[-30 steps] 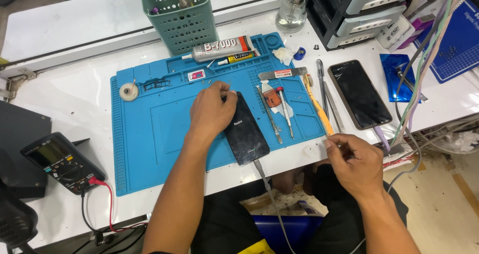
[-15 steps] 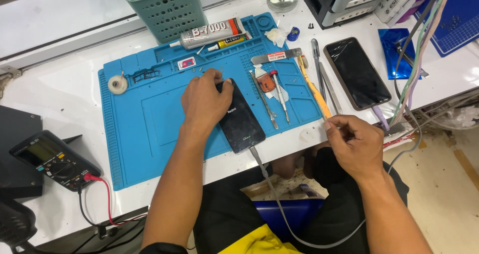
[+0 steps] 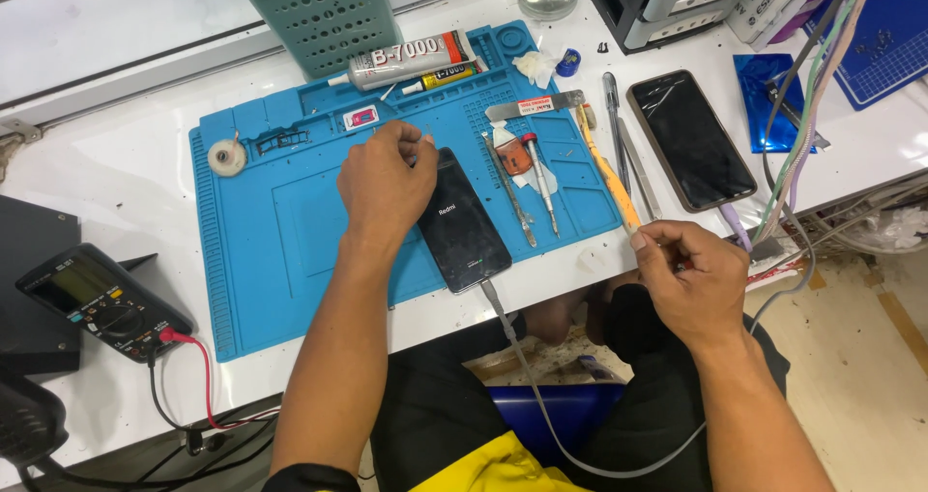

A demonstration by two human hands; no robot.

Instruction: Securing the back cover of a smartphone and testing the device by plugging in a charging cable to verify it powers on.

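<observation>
A black phone (image 3: 462,223) lies back-up on the blue mat (image 3: 280,250), grey cable (image 3: 522,357) plugged in.

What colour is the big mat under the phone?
The mat is bright blue, seen in the head view.

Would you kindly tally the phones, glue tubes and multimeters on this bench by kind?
Phones: 2, the dark phone under the left hand, and the second phone near the right hand.
Glue tubes: 2.
Multimeters: 1.
Total: 5.

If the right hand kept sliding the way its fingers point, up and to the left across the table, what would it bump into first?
Probably the orange tool: the right hand already has its fingertips at that tool's near end. Beyond it lie the screwdrivers on the blue mat.
</observation>
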